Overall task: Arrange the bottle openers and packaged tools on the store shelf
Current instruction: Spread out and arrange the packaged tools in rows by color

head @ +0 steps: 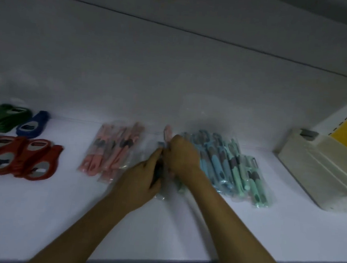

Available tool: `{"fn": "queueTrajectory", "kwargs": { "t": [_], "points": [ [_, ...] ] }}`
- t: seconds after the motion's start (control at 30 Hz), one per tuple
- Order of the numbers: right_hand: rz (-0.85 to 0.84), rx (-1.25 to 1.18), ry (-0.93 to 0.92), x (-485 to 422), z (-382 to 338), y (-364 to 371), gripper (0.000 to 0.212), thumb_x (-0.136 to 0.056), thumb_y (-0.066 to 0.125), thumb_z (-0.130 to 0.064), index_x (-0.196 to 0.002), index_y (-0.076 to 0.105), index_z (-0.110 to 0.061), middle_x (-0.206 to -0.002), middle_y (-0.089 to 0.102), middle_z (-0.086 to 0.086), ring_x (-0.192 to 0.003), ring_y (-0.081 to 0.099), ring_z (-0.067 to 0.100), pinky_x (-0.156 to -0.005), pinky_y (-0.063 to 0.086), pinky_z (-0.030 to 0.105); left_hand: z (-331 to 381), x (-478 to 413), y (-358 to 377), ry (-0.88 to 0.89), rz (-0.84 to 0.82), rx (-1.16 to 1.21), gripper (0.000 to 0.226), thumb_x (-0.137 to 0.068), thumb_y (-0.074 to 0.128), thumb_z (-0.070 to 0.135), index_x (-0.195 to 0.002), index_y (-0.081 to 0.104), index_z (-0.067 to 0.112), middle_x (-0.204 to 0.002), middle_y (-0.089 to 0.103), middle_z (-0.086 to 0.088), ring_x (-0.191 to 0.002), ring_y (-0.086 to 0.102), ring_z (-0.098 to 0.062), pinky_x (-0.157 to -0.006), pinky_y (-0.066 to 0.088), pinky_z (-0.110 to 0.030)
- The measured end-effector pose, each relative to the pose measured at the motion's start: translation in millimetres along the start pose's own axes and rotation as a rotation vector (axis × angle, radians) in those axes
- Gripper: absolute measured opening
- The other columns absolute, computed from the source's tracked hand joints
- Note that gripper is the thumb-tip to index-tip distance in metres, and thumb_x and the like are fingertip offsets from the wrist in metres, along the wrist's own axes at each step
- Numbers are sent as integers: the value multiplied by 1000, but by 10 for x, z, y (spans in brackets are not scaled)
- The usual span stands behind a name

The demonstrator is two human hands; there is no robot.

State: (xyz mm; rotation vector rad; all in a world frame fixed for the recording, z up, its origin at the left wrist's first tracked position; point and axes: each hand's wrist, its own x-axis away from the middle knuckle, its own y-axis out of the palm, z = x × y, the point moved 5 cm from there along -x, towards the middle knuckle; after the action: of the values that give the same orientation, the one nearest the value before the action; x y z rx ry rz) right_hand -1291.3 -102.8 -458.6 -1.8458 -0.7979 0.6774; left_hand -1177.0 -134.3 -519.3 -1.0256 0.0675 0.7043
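White store shelf (181, 225), dimly lit. At mid-shelf the left hand (144, 179) and right hand (182, 155) both grip one clear-wrapped pink tool (167, 132), between the pink packaged tools (112, 153) and the blue-green packaged tools (227, 168). Red bottle openers (21, 156) lie far left, with green bottle openers (1, 115) and a blue bottle opener (33, 123) behind them.

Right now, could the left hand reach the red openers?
Probably yes, but not at once: the left hand holds a pack with the right hand. The red openers lie uncovered to its left, past the flat pink packs.
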Motion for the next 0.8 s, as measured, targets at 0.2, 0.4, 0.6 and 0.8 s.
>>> {"fn": "queueTrajectory", "kwargs": {
  "t": [0.2, 0.4, 0.6, 0.8],
  "points": [
    [-2, -651, 86, -149, -101, -8, 35, -92, 60, -21, -118, 59, 2, -105, 66, 16, -85, 61, 24, -77, 49, 32, 217, 114, -362, 143, 410, -117, 42, -88, 48, 29, -124, 52, 10, -88, 68, -6, -72, 63, -19, -64, 55, -27],
    [-215, -831, 88, -95, -624, 298, 16, -95, 53, -15, -91, 64, -4, -83, 66, 19, -68, 65, 28, -70, 59, 40, -180, 230, -752, -143, 614, -190, 40, -88, 42, 28, -112, 63, 4, -113, 65, -15, -104, 59, -33, -91, 48, -46],
    [-213, -538, -142, -19, -715, 507, 31, -86, 43, 6, -88, 73, -4, -93, 70, 17, -90, 64, 31, -91, 51, 40, -374, 164, -617, -216, 400, -210, 41, -86, 37, 27, -105, 70, 13, -107, 70, -5, -99, 64, -26, -89, 50, -44],
    [-75, -397, -315, 256, -608, 353, 24, -90, 49, -8, -103, 69, -4, -101, 70, 13, -92, 63, 27, -84, 51, 41, -341, 135, -580, -223, 370, -440, 39, -80, 39, 24, -101, 71, 14, -111, 67, -8, -107, 59, -29, -94, 41, -44]
  ]
}}
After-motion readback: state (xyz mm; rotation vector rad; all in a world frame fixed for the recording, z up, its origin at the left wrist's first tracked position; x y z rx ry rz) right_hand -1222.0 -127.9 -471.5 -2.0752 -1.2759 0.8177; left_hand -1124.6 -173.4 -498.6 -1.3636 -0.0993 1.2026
